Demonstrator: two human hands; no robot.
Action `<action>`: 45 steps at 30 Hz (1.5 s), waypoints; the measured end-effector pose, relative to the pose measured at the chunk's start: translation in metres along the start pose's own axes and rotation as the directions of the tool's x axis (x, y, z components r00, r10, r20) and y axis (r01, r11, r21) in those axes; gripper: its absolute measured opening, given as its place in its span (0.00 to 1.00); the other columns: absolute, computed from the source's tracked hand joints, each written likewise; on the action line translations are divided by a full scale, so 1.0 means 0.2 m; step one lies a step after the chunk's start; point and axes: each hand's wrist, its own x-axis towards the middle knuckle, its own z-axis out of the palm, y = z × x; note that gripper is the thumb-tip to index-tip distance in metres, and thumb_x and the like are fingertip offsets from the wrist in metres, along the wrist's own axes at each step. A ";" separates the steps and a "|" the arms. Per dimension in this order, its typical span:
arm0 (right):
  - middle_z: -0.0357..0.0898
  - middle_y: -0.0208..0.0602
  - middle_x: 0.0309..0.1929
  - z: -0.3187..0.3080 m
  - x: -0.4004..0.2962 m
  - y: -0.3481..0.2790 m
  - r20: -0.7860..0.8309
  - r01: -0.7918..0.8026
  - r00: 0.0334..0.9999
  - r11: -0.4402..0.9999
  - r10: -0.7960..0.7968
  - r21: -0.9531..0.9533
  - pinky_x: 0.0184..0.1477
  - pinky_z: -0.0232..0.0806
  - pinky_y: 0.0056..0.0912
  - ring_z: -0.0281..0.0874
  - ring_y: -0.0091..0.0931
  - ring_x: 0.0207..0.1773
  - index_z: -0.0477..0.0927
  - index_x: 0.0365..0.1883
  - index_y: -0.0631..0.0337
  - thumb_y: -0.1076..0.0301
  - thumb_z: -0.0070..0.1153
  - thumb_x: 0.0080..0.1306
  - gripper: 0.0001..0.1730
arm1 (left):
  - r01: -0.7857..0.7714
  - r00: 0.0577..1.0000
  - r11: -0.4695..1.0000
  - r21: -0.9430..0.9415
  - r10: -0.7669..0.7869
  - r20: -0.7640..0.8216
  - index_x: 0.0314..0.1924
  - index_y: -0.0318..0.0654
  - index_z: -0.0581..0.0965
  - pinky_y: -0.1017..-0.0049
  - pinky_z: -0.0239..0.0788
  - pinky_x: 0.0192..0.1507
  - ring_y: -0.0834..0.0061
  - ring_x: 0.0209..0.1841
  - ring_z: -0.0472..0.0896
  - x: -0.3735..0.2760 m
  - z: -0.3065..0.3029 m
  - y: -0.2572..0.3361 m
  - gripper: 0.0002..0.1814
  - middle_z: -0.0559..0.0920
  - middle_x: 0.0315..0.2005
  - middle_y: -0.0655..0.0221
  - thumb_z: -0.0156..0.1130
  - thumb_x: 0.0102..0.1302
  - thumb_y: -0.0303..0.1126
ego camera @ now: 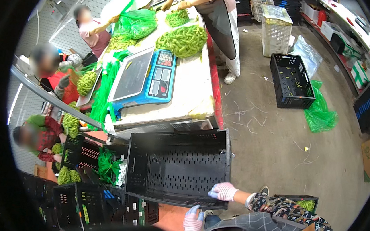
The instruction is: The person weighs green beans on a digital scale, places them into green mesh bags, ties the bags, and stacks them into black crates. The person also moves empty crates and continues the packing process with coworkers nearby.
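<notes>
A large black plastic crate with a slotted floor lies before me, its inside bare. My right hand, in a striped knit glove with pale blue fingertips, is at the crate's near right corner. Its fingers reach over the rim; whether they grip it is hidden. Below the near wall is my left hand, gloved alike, with thumb and fingers apart and nothing held. Its fingertips come close to the rim; I cannot tell whether they touch.
Beyond the crate stands a table with a blue digital scale and piles of green pods. Several people work around it. On the floor to the right are another black crate and a green plastic bag. Stacked crates stand left.
</notes>
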 end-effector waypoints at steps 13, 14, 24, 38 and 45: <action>0.81 0.43 0.38 -0.91 -1.24 0.84 -0.077 -0.547 0.836 0.836 0.543 -0.036 0.47 0.69 0.41 0.79 0.41 0.43 0.81 0.42 0.52 0.42 0.43 0.64 0.25 | -0.411 0.904 0.898 -0.157 0.424 0.058 0.57 0.38 0.70 0.66 0.65 0.58 0.56 0.55 0.74 0.73 0.24 1.26 0.26 0.75 0.52 0.54 0.60 0.61 0.39; 0.81 0.44 0.37 -0.94 -1.23 0.85 -0.155 -0.550 0.823 0.835 0.547 0.030 0.47 0.69 0.41 0.78 0.41 0.44 0.81 0.41 0.53 0.43 0.44 0.64 0.25 | -0.421 0.899 0.893 -0.157 0.434 0.061 0.58 0.37 0.69 0.67 0.64 0.58 0.57 0.56 0.73 0.81 0.20 1.32 0.26 0.75 0.53 0.54 0.60 0.61 0.39; 0.80 0.41 0.45 -1.56 -0.99 1.25 0.151 -0.755 0.642 0.654 0.752 -0.045 0.52 0.67 0.37 0.76 0.39 0.51 0.80 0.47 0.50 0.46 0.49 0.62 0.23 | -0.499 0.782 0.849 -0.172 0.356 -0.511 0.65 0.32 0.58 0.63 0.58 0.62 0.52 0.60 0.67 2.05 -0.32 1.78 0.45 0.68 0.58 0.48 0.69 0.52 0.43; 0.81 0.46 0.35 -2.36 0.05 1.85 0.097 -0.592 0.798 0.804 0.595 -0.061 0.45 0.68 0.37 0.80 0.37 0.41 0.82 0.38 0.58 0.50 0.53 0.60 0.21 | -0.117 0.964 0.992 0.054 0.126 -0.233 0.70 0.41 0.45 0.66 0.68 0.52 0.54 0.50 0.78 3.57 -0.76 1.95 0.60 0.78 0.47 0.47 0.70 0.47 0.56; 0.81 0.47 0.36 -2.81 0.97 1.99 0.273 -0.360 0.865 0.901 0.420 -0.244 0.45 0.68 0.38 0.79 0.38 0.42 0.82 0.38 0.58 0.50 0.52 0.60 0.21 | -0.307 0.939 0.765 -0.566 0.145 -0.313 0.34 0.35 0.76 0.77 0.65 0.35 0.79 0.29 0.72 3.63 -0.84 1.87 0.11 0.78 0.26 0.72 0.53 0.69 0.36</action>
